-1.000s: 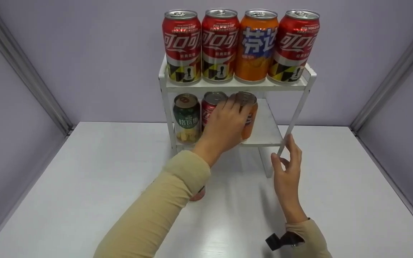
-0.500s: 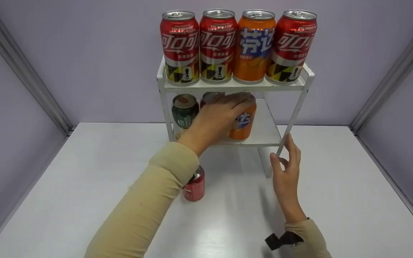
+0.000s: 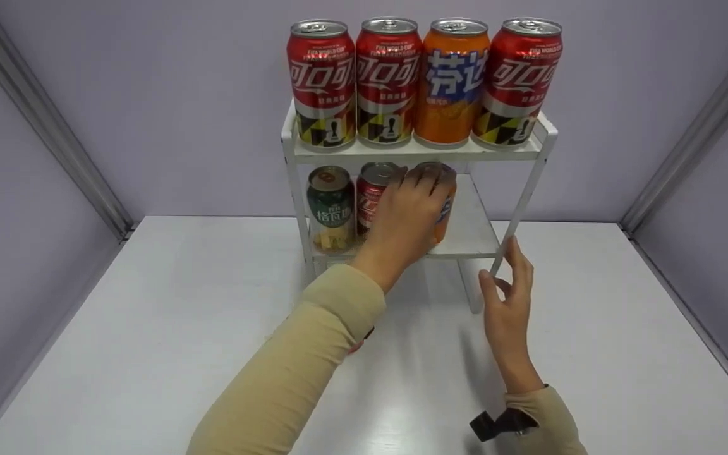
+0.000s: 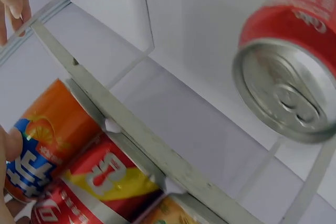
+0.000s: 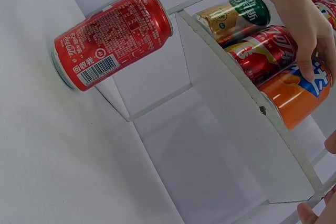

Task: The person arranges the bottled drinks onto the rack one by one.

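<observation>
My left hand (image 3: 407, 212) grips an orange Fanta can (image 3: 443, 221) from above on the rack's lower shelf. In the right wrist view its thumb (image 5: 306, 69) lies across the blue lettering, while the other fingers go behind the can. Left of it stand a red Coca-Cola can (image 3: 371, 197), partly covered by the hand, and a green-and-gold can (image 3: 331, 212). My right hand (image 3: 508, 309) holds the right front leg of the white rack (image 3: 414, 153) between thumb and fingers.
On the top shelf stand red cans (image 3: 321, 85) and an orange can (image 3: 452, 85) in a row. Another Coca-Cola can (image 5: 115, 40) stands on the white table (image 3: 168, 303) before the rack, mostly behind my left sleeve in the head view. Grey walls (image 3: 181, 114) enclose the table.
My left hand swung left, then back right, around the top of the orange can. The can's blue lettering turned toward the front, then back to the right. My right hand stayed put.
</observation>
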`<state>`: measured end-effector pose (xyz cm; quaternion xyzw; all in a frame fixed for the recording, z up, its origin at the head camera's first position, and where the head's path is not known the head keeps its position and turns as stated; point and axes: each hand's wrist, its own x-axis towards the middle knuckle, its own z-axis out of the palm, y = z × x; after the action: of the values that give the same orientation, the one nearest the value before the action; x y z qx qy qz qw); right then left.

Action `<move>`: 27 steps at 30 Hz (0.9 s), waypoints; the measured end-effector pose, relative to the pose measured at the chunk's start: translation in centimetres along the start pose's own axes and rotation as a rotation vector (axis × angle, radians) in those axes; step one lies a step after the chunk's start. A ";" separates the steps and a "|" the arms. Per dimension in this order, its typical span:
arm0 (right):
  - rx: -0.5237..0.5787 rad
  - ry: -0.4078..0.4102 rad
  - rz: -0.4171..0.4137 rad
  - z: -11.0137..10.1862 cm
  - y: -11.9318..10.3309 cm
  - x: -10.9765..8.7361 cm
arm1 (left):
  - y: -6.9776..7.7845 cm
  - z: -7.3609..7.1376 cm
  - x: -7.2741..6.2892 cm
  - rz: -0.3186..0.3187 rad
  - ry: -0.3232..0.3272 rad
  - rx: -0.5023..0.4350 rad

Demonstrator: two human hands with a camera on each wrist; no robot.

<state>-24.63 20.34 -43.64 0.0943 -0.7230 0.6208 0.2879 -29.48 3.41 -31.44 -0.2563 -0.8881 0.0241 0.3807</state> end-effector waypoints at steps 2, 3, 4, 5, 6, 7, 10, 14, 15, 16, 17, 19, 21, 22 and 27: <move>-0.004 0.002 0.000 0.0 0.0 0.0 | 0.8 0.1 0.1 -0.026 -0.025 0.081; -0.005 0.002 -0.001 0.0 0.0 0.0 | 1.1 0.1 0.1 -0.037 -0.044 0.128; -0.008 0.003 -0.003 0.0 0.1 0.0 | 1.5 0.2 0.2 -0.043 -0.062 0.174; -0.008 0.004 -0.003 0.0 0.1 0.0 | 1.8 0.3 0.2 -0.045 -0.078 0.223; -0.008 0.004 -0.005 -0.1 0.0 0.0 | 2.1 0.4 0.3 -0.045 -0.087 0.267; -0.010 0.004 -0.005 0.0 0.1 0.0 | 2.3 0.5 0.3 -0.045 -0.092 0.307; -0.015 0.003 -0.004 0.0 0.1 0.0 | 2.9 1.1 0.4 -0.041 -0.073 0.424; -0.016 0.000 -0.003 0.0 0.1 0.0 | 3.5 1.4 0.6 -0.043 -0.051 0.550; -0.015 0.000 -0.004 0.0 0.1 0.0 | 3.6 1.4 0.7 -0.040 -0.053 0.575; -0.014 0.002 -0.005 0.0 0.1 0.0 | 3.7 1.4 0.8 -0.037 -0.059 0.601; -0.016 0.003 -0.006 0.0 0.1 0.0 | 3.8 1.4 0.8 -0.034 -0.065 0.626; -0.019 0.004 -0.007 0.0 0.2 0.0 | 3.9 1.5 0.9 -0.029 -0.073 0.666; -0.022 0.004 -0.004 0.0 0.1 0.0 | 4.0 1.7 0.9 -0.029 -0.082 0.695; -0.022 0.003 -0.002 0.0 0.1 0.0 | 4.0 1.7 0.9 -0.030 -0.086 0.707; -0.012 0.003 0.004 0.0 -0.1 0.0 | 4.1 2.0 0.9 -0.042 -0.082 0.738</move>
<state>-24.62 20.36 -43.57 0.0902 -0.7265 0.6172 0.2881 -29.59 7.70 -33.23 -0.0823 -0.8392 0.3450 0.4122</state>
